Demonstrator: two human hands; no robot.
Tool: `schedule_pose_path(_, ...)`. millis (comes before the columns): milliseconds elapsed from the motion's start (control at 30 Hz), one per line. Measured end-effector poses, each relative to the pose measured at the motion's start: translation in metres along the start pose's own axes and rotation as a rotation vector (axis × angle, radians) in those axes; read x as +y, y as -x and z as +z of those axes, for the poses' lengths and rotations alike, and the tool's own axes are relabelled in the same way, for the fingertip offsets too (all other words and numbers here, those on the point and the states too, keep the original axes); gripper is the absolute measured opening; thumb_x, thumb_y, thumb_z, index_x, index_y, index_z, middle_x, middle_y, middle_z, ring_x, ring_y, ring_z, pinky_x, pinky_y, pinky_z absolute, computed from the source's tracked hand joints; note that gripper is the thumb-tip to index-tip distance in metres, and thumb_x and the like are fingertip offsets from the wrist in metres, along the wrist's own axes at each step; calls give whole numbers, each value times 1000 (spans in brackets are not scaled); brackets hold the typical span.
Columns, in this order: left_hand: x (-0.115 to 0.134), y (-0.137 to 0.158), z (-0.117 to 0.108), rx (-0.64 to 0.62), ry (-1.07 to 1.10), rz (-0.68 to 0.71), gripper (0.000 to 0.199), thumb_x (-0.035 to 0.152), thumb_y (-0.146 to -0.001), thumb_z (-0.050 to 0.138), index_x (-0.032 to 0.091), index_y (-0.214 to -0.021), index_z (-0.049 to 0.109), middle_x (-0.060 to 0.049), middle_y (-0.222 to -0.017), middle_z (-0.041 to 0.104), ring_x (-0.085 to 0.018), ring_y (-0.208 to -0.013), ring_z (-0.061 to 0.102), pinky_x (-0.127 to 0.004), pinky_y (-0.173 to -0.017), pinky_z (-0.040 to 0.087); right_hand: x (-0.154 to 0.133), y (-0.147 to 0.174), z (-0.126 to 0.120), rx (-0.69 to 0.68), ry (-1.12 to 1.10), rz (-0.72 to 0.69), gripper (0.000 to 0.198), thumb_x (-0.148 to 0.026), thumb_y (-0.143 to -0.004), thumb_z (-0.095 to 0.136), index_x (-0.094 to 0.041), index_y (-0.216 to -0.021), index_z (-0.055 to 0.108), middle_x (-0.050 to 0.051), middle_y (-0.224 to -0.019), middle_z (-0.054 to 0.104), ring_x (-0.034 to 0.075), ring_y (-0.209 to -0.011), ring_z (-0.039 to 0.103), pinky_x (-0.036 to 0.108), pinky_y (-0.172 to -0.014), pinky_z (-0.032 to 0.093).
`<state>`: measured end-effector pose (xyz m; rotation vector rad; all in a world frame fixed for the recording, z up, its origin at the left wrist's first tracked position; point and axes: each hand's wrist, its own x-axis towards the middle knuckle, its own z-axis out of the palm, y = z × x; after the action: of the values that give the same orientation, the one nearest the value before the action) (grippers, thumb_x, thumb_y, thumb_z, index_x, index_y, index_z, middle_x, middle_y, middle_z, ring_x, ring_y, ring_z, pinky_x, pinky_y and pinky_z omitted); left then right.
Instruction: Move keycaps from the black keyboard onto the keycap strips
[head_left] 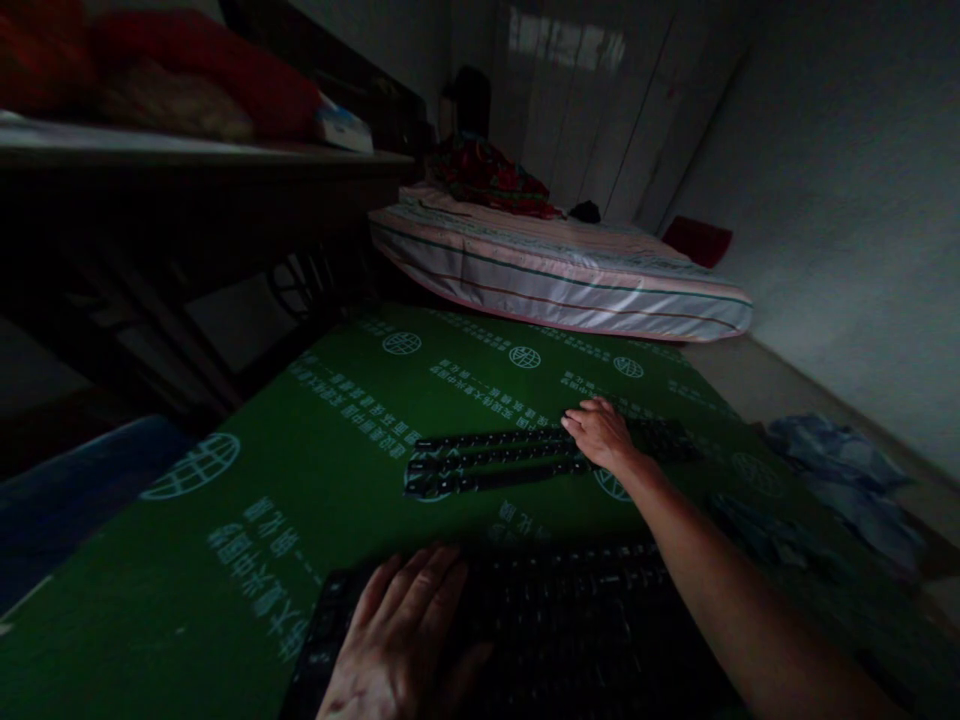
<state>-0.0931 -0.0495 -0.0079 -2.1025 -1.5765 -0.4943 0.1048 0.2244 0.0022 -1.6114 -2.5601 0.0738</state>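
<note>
Black keycaps lay in long rows on the far half of a green board printed with pale lettering and globe marks. Three rows stretched out to the left of the right hand, and a further dark group sat on its right side. That hand reached over the far row, its fingers bent and its fingertips close together at the row's far edge; whether they were clamped on a keycap I could not tell.

Nearer, a black keyboard rested on the same board, its near part lost in shadow. The left hand lay palm down over its left part, the fingers extended and the thumb held apart from them, closed on nothing that showed. The right forearm passed above the keyboard's right part.

Beyond the far edge of the board stood a bed with a striped cover, a red patterned cloth heaped on it. A dark table stood at the far left, and crumpled clothes lay on the right.
</note>
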Motion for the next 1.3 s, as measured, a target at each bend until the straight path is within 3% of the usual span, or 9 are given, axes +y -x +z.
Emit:
schedule_pose_path(267,2,4,-5,-76,41,-57,56,52,-81,55,16,-123,54,-10,-125,60,-28,-112,57,-44,-95,43,10,-17,-3,37,-7,-36,31,-30,-88,47,-24,-112,66,6,-112,64,22,-118,45,33,-96,38)
schedule_pose_path(500,2,1,-3,-27,22,-34,55,55,-80,55,16,-119,57,-9,-119,64,-26,-104,61,-41,-89,48,12,-31,-10,20,2,-51,25,-28,-82,58,-23,-104,70,7,-107,67,22,-113,49,31,-93,41)
schedule_pose_path(833,4,-2,-9,-75,3,-48,53,51,-81,54,15,-119,58,-10,-120,63,-27,-105,61,-44,-85,51,13,-45,-5,-52,-54,-112,20,-25,-75,67,-24,-94,73,4,-101,68,20,-109,52,31,-92,41)
schedule_pose_path(1067,4,0,-9,-87,47,-79,52,50,-80,56,16,-120,57,-10,-121,63,-28,-107,60,-44,-88,49,17,-52,-4,-15,-251,-192,10,-14,-70,69,-19,-77,73,5,-94,70,20,-105,54,34,-97,39)
schedule_pose_path(1200,3,2,-6,-95,69,-84,54,50,-80,56,16,-123,54,-10,-123,62,-28,-110,58,-45,-92,47,10,-36,-17,37,-420,-216,15,-18,-75,64,-18,-87,72,6,-102,69,17,-101,59,33,-94,42)
schedule_pose_path(1300,4,4,0,-52,68,-76,52,46,-81,57,15,-123,53,-11,-121,62,-28,-108,59,-47,-92,45,1,-5,-33,26,-636,-212,24,-29,-80,60,-18,-99,69,7,-106,69,16,-93,64,32,-86,48)
